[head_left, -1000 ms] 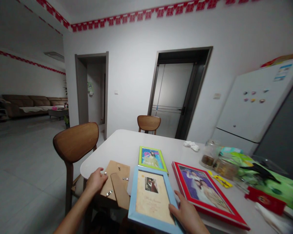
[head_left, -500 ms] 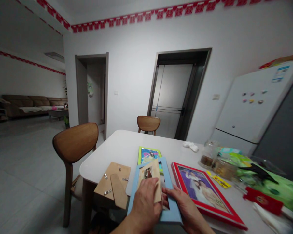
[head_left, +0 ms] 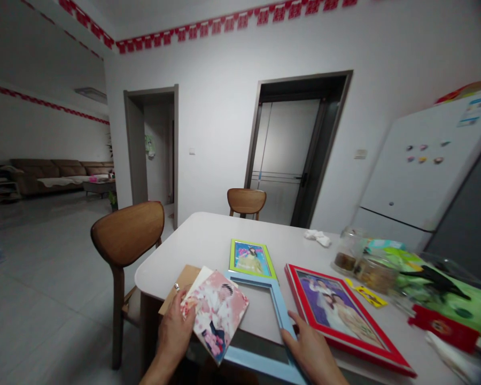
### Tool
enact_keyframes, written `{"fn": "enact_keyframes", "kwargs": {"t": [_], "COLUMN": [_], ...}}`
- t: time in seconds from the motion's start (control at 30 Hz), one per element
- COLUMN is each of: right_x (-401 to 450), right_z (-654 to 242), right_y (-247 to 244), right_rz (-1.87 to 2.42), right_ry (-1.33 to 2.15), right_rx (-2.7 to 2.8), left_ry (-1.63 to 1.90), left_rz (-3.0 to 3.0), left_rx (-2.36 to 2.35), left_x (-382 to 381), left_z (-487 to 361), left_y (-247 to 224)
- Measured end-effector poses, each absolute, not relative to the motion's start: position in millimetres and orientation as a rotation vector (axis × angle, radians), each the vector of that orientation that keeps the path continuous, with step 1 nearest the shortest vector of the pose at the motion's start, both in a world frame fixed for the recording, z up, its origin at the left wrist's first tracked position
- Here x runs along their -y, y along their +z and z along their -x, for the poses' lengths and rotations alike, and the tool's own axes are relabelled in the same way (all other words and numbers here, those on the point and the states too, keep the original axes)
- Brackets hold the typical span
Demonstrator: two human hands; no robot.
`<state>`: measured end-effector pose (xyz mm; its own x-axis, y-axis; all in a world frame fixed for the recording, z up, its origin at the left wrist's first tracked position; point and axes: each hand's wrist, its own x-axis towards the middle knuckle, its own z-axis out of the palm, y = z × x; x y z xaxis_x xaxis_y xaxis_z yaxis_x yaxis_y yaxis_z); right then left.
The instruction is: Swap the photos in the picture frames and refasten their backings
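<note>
Loose sheets have come away from the blue frame since the earlier frame, and my left hand (head_left: 175, 329) now carries them off to the left, leaving the frame's opening bare. I pinch a glossy pink portrait print (head_left: 220, 313), tilted, with a cream sheet (head_left: 200, 279) behind it; my fingers lie over their left edge. My right hand (head_left: 315, 350) grips the right rail of the light-blue rectangular picture frame (head_left: 279, 307), which reaches past the near edge of the white table (head_left: 208, 232).

I judge this as the frame and its inserts being held apart. Handling them from here calls for a light pinch on the print, away from its picture side, and a steady hold on the rail, since the frame could tip at the edge.

Partly under the sheets lies the brown backing board (head_left: 187, 274) with metal clips. The blue frame's far rail meets the lime-green framed photo (head_left: 251, 259), so sliding it forward would push against that. Just right of my right hand, the large red framed wedding picture (head_left: 336, 310) limits sideways room. Farther right sit clear jars (head_left: 377, 275) and a red packet (head_left: 443, 329).
</note>
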<state>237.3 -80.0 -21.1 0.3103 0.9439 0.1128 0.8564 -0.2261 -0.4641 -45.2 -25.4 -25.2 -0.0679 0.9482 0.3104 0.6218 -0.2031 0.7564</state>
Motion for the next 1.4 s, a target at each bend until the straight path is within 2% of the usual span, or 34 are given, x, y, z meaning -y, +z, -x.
{"fn": "enact_keyframes", "kwargs": {"t": [0.13,0.27,0.47,0.6,0.83,0.97,1.07,1.23,1.3,1.4], "right_x": [81,82,84,87,93,93,88,76,72,68], "right_z": [-234,-232,-231,-227,-220,-215,-202,-169,-164,-175], "right_y": [-21,-21,-24,-22,-11,-5,-1,1,3,7], "right_rz": [2.185,2.196,2.197,2.213,2.284,2.066,1.762,1.381,1.213,1.157], "right_ry": [0.17,0.128,0.094,0.088,0.108,0.085,0.343,1.159,1.217,1.101], "right_rx": [1.73,1.768,1.795,1.811,1.786,1.737,1.635,1.043,0.861,0.763], "left_ry": [0.971,0.935,0.737,0.596,0.862,1.291,1.506,1.477,1.383,1.265], "left_rz": [-1.98,-2.241,-2.556,-2.596,-2.544,-2.015,-1.417,-0.836,-0.809,-0.928], "left_rx": [-1.767,-1.767,-1.219,-1.142,-1.2,-1.279,-1.234,-0.815,-0.74,-0.727], "left_x": [33,41,53,50,40,32,26,40,49,55], "left_z": [50,53,52,45,34,36,25,-23,-39,-43], "left_y": [-33,-31,-22,-24,-23,2,17,10,1,-8]}}
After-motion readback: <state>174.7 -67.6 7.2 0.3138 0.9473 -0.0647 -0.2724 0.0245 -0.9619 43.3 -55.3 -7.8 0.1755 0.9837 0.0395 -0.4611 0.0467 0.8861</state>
